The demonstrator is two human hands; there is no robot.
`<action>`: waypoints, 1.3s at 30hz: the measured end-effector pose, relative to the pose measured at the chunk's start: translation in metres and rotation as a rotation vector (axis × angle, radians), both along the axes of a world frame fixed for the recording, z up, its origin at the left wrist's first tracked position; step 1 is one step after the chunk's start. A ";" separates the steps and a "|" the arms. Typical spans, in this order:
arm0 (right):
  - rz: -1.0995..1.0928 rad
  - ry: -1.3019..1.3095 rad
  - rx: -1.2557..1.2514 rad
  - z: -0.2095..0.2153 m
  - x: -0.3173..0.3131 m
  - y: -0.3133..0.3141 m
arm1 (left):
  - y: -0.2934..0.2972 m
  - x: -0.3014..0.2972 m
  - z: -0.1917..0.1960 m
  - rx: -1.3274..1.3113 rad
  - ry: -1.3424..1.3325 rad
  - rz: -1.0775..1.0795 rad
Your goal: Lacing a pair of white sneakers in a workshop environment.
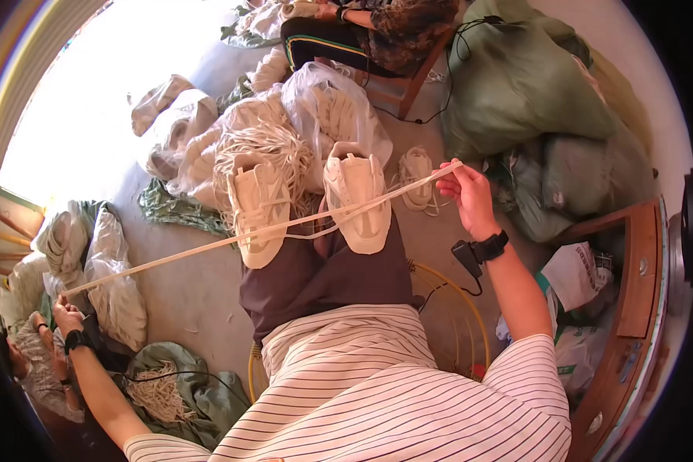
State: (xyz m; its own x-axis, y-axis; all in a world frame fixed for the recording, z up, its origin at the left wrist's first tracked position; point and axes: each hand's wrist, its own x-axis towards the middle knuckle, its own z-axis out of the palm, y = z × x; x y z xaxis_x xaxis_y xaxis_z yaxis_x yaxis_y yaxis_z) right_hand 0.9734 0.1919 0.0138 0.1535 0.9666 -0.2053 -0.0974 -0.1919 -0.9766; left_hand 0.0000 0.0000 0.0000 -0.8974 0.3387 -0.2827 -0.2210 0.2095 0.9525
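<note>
A long cream shoelace is pulled taut across my body, slanting up from left to right. Its left end is pinched in my left hand, far out to the side. My right hand, raised at the right, grips the other end between thumb and fingers. Two cream sneakers rest on my lap, toes toward me: a left sneaker and a right sneaker. The lace crosses in front of both, doubled near the right one; whether it runs through any eyelet I cannot tell. Loose laces are heaped just beyond the left sneaker.
Another cream sneaker is on the floor at right. Clear plastic bags of shoes lie ahead, and big green sacks fill the right. A wooden drawer unit stands at far right. Co-workers sit ahead and at far left.
</note>
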 end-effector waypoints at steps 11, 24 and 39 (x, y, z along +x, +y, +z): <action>-0.216 0.166 0.060 0.010 0.051 0.023 | -0.012 0.057 0.017 0.110 0.037 0.190; -0.355 0.210 0.151 0.079 0.142 0.008 | -0.009 0.051 0.045 0.177 0.443 0.248; -0.496 0.196 0.132 0.072 0.284 -0.005 | 0.000 0.090 0.047 0.176 0.116 0.013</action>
